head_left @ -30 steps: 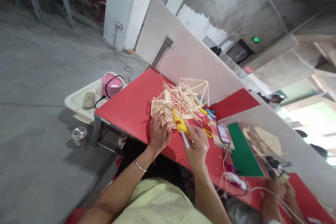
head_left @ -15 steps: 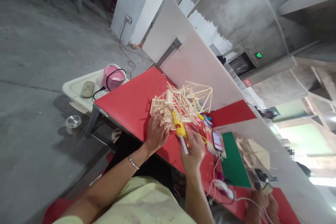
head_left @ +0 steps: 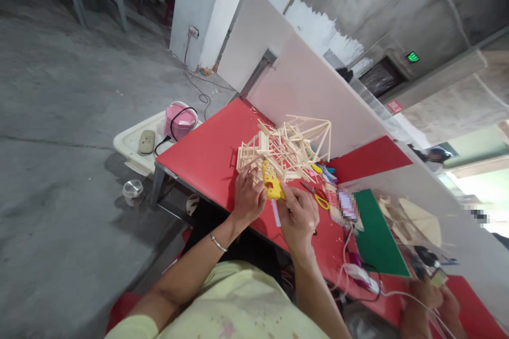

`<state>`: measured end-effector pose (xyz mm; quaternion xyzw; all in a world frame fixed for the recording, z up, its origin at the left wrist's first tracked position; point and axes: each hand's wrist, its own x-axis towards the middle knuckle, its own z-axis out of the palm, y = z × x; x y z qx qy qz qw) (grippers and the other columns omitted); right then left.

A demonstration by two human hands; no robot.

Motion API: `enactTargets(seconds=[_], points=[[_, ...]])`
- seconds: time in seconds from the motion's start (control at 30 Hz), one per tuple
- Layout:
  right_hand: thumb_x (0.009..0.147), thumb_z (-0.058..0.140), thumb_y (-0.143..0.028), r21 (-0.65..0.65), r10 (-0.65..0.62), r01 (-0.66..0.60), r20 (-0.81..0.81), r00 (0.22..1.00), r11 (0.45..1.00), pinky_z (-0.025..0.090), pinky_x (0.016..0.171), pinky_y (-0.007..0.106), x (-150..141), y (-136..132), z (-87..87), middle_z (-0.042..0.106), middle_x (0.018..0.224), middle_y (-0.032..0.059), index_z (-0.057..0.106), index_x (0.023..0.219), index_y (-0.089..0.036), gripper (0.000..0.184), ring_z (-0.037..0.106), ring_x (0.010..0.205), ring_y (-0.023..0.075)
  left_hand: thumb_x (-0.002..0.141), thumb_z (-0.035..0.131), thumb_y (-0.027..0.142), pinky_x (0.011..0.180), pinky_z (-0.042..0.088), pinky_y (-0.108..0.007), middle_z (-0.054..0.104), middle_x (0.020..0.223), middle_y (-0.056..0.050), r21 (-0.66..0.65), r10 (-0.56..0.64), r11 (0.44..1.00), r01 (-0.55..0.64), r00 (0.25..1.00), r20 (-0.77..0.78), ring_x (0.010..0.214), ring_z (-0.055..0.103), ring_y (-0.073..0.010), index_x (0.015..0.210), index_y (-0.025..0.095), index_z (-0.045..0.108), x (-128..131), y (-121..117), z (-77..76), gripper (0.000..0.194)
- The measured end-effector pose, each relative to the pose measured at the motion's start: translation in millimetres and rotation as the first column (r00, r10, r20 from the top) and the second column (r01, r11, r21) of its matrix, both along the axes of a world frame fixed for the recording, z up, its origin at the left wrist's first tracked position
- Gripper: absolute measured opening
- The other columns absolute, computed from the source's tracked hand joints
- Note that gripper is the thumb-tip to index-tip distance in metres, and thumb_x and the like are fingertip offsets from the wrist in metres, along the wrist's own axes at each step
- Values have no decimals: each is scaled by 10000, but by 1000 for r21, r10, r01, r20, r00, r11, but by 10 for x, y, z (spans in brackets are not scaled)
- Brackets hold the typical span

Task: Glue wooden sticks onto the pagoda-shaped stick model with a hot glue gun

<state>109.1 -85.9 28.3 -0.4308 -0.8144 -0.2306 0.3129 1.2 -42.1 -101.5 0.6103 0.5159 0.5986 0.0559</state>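
My right hand (head_left: pixel 300 215) is wrapped round a yellow glue gun (head_left: pixel 272 183), with a pale glue stick (head_left: pixel 275 213) poking out of its back end. The gun's nozzle points away from me, at the near side of a model built of thin wooden sticks (head_left: pixel 292 140). Bent fingers of my left hand (head_left: pixel 249 197) close on the near edge of this stick model, left of the nozzle; their tips are partly lost among the sticks. Right of the model lie yellow-handled scissors (head_left: pixel 321 201) and a phone (head_left: pixel 347 205) on a packet.
The red table (head_left: pixel 207 161) meets a white partition (head_left: pixel 302 79) at the back. A green board (head_left: pixel 377 235) and white cables (head_left: pixel 345 270) lie to the right, near another person's hands (head_left: pixel 431 296). A white stand (head_left: pixel 135 140) with a pink container (head_left: pixel 181 121) is at left.
The camera has turned, so the whole scene sits further right. Both hands stay at the stick model. The glue gun remains in my right hand and looks slightly more upright.
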Motion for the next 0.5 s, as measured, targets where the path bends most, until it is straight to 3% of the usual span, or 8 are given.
enactTargets(seconds=[0.2,0.5], points=[[883,681,-168,-8,-6,7,9,1000,1000,484,841,322,25,-55,18,729,1030,37,674,1295,-318,438,666,922,170,939,519,291,1191,346,-584,464,1528,-145,6,10,1000,-10,1000,-16,1506,301,-339,1102,189,700,-10,-9,25,264],[892,662,-164,-3,24,-24,16,1000,1000,473,856,328,-107,9,37,737,1054,40,666,1299,-309,432,676,972,180,939,527,392,1211,317,-577,461,1528,-140,-34,16,999,-16,1000,3,1495,301,-347,1219,197,664,20,25,-24,368]])
